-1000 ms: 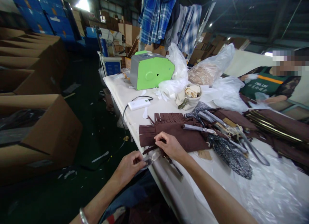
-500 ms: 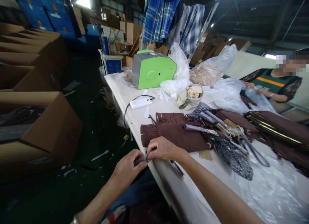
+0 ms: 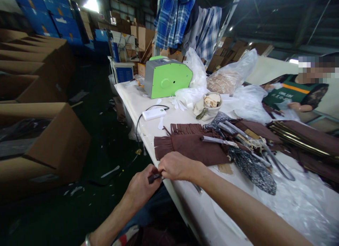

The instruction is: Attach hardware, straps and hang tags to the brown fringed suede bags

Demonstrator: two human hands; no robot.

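Note:
At the near edge of the white table (image 3: 137, 108), my left hand (image 3: 141, 186) and my right hand (image 3: 176, 165) meet over a small dark strip (image 3: 154, 177). Both pinch it between thumb and fingers. Just behind my right hand lies a brown fringed suede piece (image 3: 190, 147), flat on the table. More brown pieces and a patterned grey fabric (image 3: 251, 168) are piled to the right, with metal-tipped straps (image 3: 219, 141) across them.
A green and grey machine (image 3: 168, 78) stands at the table's far end, a white power pack (image 3: 154, 113) with a cable before it. Plastic bags (image 3: 230, 78) and a cloth pouch (image 3: 209, 106) lie behind. Another person (image 3: 299, 94) works at right. Cardboard boxes (image 3: 45, 143) line the left.
My right hand slid from the brown fringed piece toward the table edge and joined my left hand on the small dark strip. The other person's arms shifted.

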